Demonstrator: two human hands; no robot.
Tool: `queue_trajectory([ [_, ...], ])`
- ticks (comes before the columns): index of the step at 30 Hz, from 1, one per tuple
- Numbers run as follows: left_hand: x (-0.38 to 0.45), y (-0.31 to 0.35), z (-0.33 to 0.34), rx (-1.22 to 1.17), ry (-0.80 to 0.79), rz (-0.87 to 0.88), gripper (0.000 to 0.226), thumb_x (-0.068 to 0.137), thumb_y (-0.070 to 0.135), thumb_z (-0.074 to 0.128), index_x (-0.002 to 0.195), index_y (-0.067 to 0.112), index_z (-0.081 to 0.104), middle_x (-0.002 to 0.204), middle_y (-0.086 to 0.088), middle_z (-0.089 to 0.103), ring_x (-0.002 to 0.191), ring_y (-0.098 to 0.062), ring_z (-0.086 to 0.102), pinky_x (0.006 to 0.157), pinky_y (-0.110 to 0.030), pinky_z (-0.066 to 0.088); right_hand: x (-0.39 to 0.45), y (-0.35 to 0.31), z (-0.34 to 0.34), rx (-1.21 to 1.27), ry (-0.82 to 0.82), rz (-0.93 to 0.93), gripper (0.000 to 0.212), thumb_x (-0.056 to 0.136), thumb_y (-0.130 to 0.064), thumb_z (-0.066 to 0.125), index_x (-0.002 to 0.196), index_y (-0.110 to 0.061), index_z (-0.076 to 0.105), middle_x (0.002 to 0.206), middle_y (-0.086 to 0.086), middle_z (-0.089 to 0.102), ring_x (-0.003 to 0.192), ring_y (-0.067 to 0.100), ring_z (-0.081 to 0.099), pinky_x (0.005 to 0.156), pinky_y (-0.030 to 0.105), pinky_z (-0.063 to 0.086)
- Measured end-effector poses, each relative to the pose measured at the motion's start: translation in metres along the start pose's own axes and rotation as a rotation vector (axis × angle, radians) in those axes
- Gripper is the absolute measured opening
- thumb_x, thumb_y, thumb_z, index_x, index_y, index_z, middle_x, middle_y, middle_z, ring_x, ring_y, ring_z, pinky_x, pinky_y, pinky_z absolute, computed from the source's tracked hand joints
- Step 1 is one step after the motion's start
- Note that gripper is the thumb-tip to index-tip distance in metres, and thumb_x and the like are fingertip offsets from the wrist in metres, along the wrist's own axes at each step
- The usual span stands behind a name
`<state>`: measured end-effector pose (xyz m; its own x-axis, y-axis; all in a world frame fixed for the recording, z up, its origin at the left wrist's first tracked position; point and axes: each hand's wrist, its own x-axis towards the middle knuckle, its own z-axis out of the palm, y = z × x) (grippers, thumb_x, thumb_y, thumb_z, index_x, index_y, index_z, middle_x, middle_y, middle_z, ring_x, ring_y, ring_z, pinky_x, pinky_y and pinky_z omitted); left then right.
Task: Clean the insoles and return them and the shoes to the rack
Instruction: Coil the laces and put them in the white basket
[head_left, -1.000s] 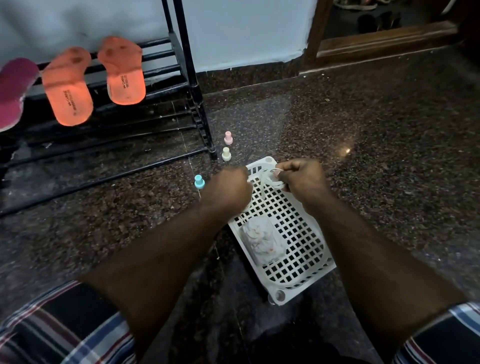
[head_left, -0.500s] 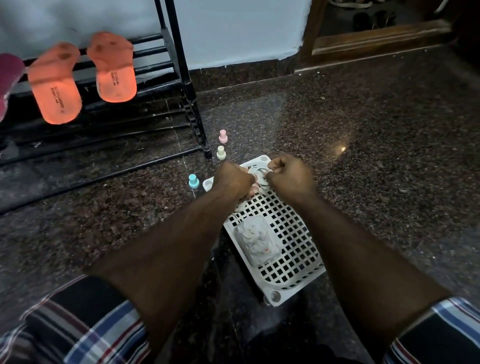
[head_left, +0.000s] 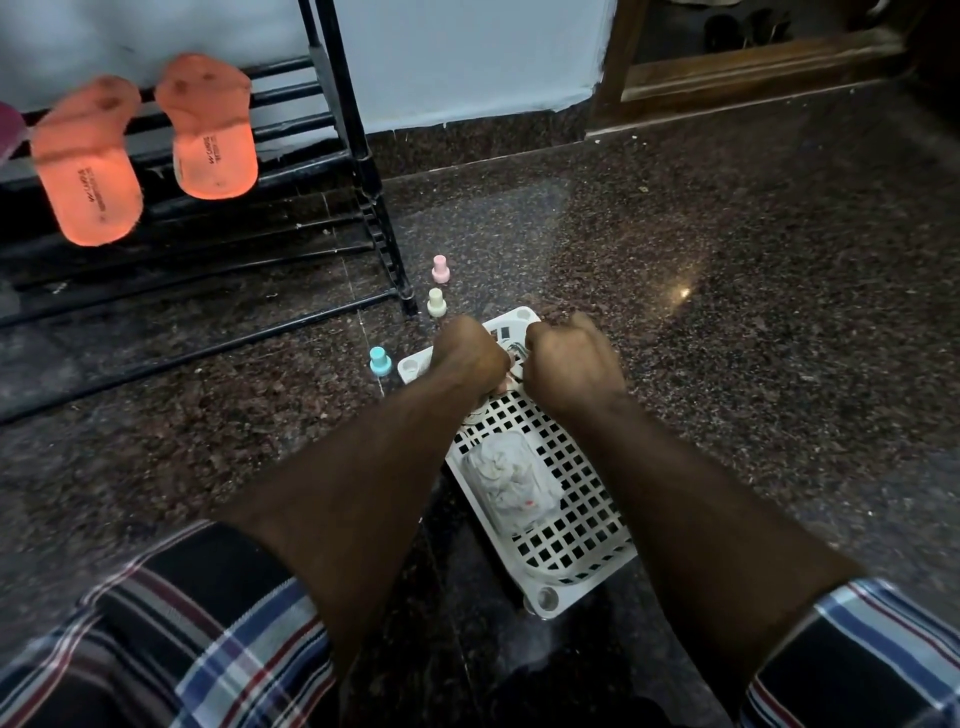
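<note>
Nearest: plaid sleeves at both lower corners, the left sleeve (head_left: 171, 639) and the right sleeve (head_left: 857, 654), with both bare forearms reaching forward over a dark speckled stone floor (head_left: 753, 322).

Between the forearms: a white perforated plastic tray (head_left: 582, 525) lies flat on the floor, set at a slant. A crumpled white cloth (head_left: 511, 480) rests on its grid, near the middle.

At the tray's far end: left hand (head_left: 470, 358) and right hand (head_left: 571, 364), both with fingers curled into fists, knuckles close together. Something thin and whitish (head_left: 511, 358) shows in the narrow gap between them. Cannot tell what it is, nor whether each hand actually grips it; the fingertips are hidden on the far side of both hands.

Just beyond the hands, on the floor: 3 small bottles standing upright. Blue bottle (head_left: 380, 360) left of the tray's corner, cream bottle (head_left: 437, 302) farther on, pink bottle (head_left: 440, 268) behind that.

Farther, left: black metal shoe rack (head_left: 363, 171), its corner post ending next to the cream bottle. 2 orange insoles lie across its upper bars, heel ends hanging toward the viewer: left orange insole (head_left: 85, 166) and right orange insole (head_left: 213, 130), side by side, not touching. The edge of a magenta insole (head_left: 9, 132) shows at the frame's left border, on the same rack.

Farthest: pale wall (head_left: 467, 57) and a wooden door frame (head_left: 753, 67).
</note>
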<state>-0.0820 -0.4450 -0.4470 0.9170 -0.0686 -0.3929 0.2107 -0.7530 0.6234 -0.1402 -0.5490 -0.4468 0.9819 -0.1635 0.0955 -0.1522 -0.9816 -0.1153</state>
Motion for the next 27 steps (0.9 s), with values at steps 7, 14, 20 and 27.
queue_trajectory([
  [7, -0.003, -0.003, -0.006, 0.116, 0.051, 0.087, 0.008, 0.088, 0.014, 0.071, 0.094, 0.009, 0.07, 0.083, -0.007, 0.073, 0.074, -0.022, 0.072, 0.063, -0.032, 0.06, -0.002, 0.009, 0.009, -0.108, 0.026, -0.059, 0.016, 0.089, -0.023, 0.059, 0.095, -0.013, 0.07, 0.105, 0.006, 0.065, 0.114, 0.027, 0.046, 0.088, 0.037, 0.045],
  [14, -0.013, -0.016, -0.011, 0.233, 0.059, 0.278, 0.019, 0.089, 0.011, 0.063, 0.081, 0.029, 0.068, 0.088, 0.005, 0.07, 0.082, -0.019, 0.068, 0.075, -0.041, 0.06, -0.002, 0.012, 0.007, -0.017, 0.076, -0.046, 0.009, 0.089, -0.016, 0.061, 0.095, -0.017, 0.066, 0.092, 0.003, 0.067, 0.103, 0.023, 0.051, 0.085, 0.036, 0.048],
  [20, -0.019, -0.021, -0.008, 0.56, -0.021, 0.496, 0.042, 0.093, 0.012, 0.058, 0.117, 0.045, 0.067, 0.125, 0.004, 0.065, 0.111, -0.021, 0.063, 0.081, -0.032, 0.053, -0.001, 0.014, 0.007, -0.045, 0.041, -0.043, 0.01, 0.088, -0.02, 0.063, 0.094, -0.021, 0.071, 0.099, 0.003, 0.064, 0.104, 0.022, 0.048, 0.086, 0.034, 0.045],
  [27, -0.014, -0.024, 0.004, 0.753, 0.024, 0.653, 0.045, 0.097, 0.015, 0.052, 0.13, 0.045, 0.057, 0.118, -0.005, 0.06, 0.108, -0.028, 0.063, 0.079, -0.041, 0.055, -0.002, 0.018, 0.01, -0.031, 0.033, -0.027, 0.014, 0.091, -0.021, 0.061, 0.1, -0.019, 0.071, 0.115, 0.007, 0.062, 0.111, 0.025, 0.047, 0.088, 0.036, 0.046],
])
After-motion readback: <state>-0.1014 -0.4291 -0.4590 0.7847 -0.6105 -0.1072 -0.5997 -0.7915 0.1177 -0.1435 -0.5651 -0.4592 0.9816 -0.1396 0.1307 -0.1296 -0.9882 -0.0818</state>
